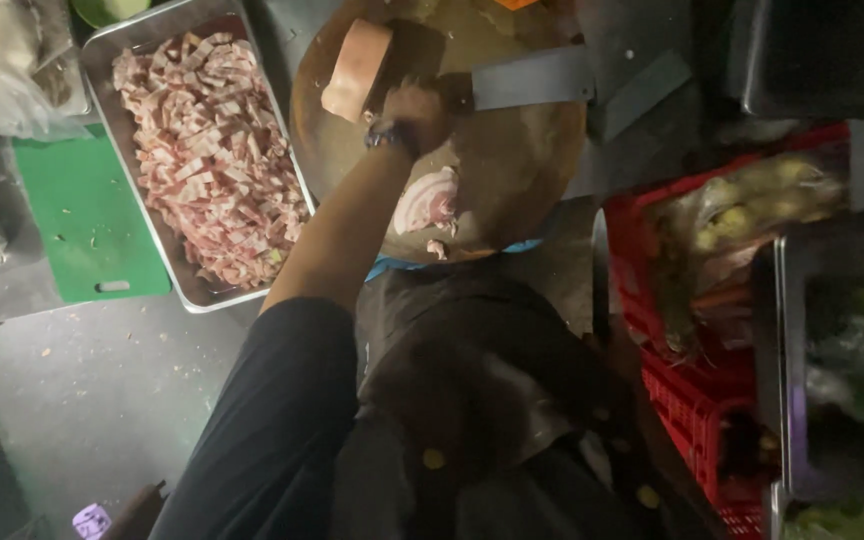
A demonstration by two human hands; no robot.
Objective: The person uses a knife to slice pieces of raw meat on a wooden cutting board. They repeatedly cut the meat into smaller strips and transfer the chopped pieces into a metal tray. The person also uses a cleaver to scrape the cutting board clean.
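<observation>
Left hand: I see my left hand [414,112] closed on a slab of meat [357,68], tipping it up at the far edge of the chopping block [512,170].
Right hand: I cannot find it in view; whether it grips anything, I cannot tell.
Cleaver: the cleaver [532,78] lies flat on the block, blade just beside the left hand, handle end hidden behind that hand.
Meat on block: a sliced pile of meat [430,205] sits near the block's near edge, apart from the slab.
Tray: the metal tray [184,288] to the left holds diced meat [207,150]; a green board [87,215] lies beside it.
Right side: a red crate [692,390] with bagged vegetables.
Step in hand: I judge the slab is being positioned for cutting.
Next move calls for: laying the slab steady, fingers clear of the blade.
</observation>
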